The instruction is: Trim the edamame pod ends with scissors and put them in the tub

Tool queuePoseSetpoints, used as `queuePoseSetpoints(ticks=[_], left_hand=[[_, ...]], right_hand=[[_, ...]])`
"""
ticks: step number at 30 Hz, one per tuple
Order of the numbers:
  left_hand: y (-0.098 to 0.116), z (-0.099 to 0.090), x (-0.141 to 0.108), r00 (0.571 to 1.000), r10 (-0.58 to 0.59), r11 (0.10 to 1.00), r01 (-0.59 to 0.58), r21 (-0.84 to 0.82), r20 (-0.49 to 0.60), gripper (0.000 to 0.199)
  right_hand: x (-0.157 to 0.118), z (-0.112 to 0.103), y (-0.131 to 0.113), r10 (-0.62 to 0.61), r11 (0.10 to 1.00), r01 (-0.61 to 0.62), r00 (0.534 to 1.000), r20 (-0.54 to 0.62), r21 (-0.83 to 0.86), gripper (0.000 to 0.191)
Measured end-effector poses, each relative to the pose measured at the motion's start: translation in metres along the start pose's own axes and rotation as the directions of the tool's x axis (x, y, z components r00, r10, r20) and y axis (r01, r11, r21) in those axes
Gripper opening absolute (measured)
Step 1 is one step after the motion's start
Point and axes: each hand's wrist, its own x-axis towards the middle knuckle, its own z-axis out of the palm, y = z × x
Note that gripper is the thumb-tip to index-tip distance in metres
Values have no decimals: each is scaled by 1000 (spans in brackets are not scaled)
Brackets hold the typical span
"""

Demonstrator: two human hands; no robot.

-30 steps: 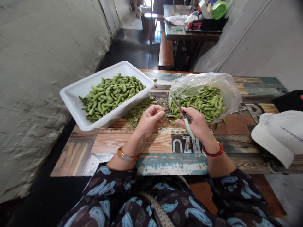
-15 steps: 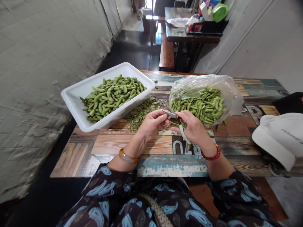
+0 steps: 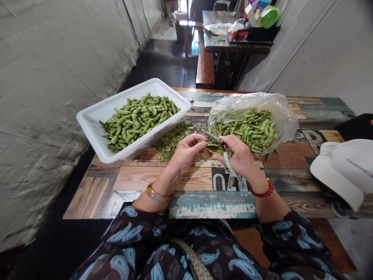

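Holding scissors (image 3: pixel 229 164) w/ R hand (image 3: pixel 239 154), pod (image 3: pixel 204 140) w/ L hand (image 3: pixel 189 151).

left hand (image 3: pixel 187 152): pinching green pod (image 3: pixel 204 140); right hand (image 3: pixel 240 154): holding scissors (image 3: pixel 228 163); white tub (image 3: pixel 91 118): heaped pods (image 3: pixel 142 118)

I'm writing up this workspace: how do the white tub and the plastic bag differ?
The white tub is opaque with a firm rim, while the plastic bag is see-through and crumpled. The white tub is on the person's left; the plastic bag is on the right. The white tub also looks wider than the plastic bag. Both hold green pods.
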Motion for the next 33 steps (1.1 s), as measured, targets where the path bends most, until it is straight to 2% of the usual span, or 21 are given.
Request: queuePoseSetpoints(ticks=[4,11,20,27,30,33], left_hand=[[-2,0,0,1000,20,1000,-20,10,6,32],[-5,1,0,995,90,985,-94,145,33,29],[-5,0,-1,994,86,988,-93,123,64,25],[-2,-2,1,994,58,987,-72,145,96,26],[2,-1,2,998,23,996,-29,89,63,23],[4,-1,4,998,-39,998,37,42,56,22]], right_hand=[[0,1,-6,-53,999,51,994,99,17,49],[0,2,-9,-44,998,49,992,116,-36,49],[0,3,-10,-64,997,68,992,111,-32,40],[-1,-1,-6,-47,991,65,986,160,-113,37],[-1,-6,0,-12,995,23,994,109,-95,38],[2,-12,6,53,996,-57,997,-48,-74,38]])
